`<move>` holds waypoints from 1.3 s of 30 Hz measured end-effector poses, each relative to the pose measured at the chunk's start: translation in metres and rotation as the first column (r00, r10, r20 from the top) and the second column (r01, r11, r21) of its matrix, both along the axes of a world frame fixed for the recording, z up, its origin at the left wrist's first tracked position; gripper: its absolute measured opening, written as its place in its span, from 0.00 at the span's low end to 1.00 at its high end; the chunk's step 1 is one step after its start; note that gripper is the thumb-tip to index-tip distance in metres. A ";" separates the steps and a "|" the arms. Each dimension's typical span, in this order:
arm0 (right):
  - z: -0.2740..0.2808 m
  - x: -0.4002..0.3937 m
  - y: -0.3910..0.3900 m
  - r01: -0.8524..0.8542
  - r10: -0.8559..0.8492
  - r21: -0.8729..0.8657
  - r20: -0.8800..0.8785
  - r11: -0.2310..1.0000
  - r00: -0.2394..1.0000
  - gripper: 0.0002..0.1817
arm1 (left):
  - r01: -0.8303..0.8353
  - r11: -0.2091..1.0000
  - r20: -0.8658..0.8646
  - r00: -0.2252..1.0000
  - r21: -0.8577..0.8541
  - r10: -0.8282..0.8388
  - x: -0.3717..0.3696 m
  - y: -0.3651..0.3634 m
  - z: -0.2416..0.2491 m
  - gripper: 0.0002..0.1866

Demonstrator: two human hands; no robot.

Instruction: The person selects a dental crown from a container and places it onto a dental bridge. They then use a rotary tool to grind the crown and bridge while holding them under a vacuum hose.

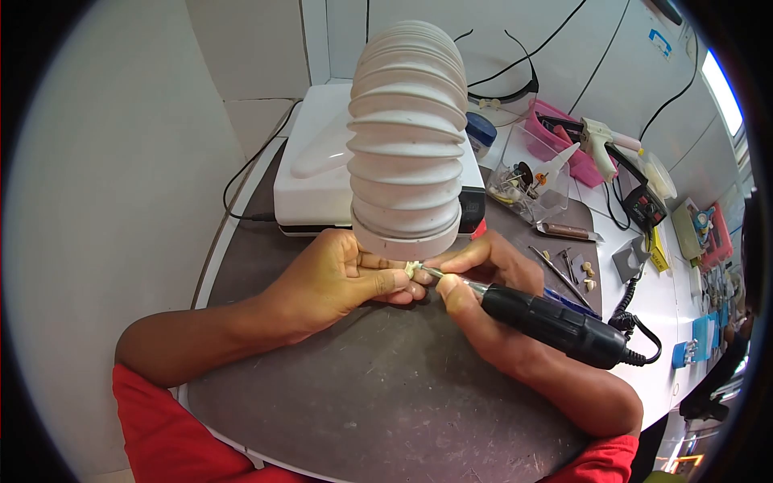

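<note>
Near the middle of the view, my left hand pinches a small pale yellowish piece between thumb and fingers. My right hand is wrapped round a black rotary handpiece with a metal nose, its cable running off to the right. The handpiece's thin tip points left and meets or nearly meets the small piece; exact contact is too small to tell. Just above both hands is the mouth of a white ribbed hose, which hides part of the left fingers. Both hands are over the dark grey mat.
Behind the hose stands a white machine. At the right are a clear box of small bits, a pink basket, a glue gun, a brown-handled knife, slim metal tools and a blue-lidded jar.
</note>
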State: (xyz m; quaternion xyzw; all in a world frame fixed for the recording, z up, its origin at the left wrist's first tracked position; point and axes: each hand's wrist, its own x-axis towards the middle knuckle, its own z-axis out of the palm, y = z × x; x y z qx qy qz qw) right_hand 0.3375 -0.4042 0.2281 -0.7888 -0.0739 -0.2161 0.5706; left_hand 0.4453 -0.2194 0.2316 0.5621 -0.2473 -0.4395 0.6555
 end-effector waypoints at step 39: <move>-0.007 0.002 0.006 0.077 -0.074 -0.091 0.027 0.993 0.997 0.08 | -0.040 0.999 0.042 0.998 -0.010 0.040 -0.005 -0.001 -0.002 0.14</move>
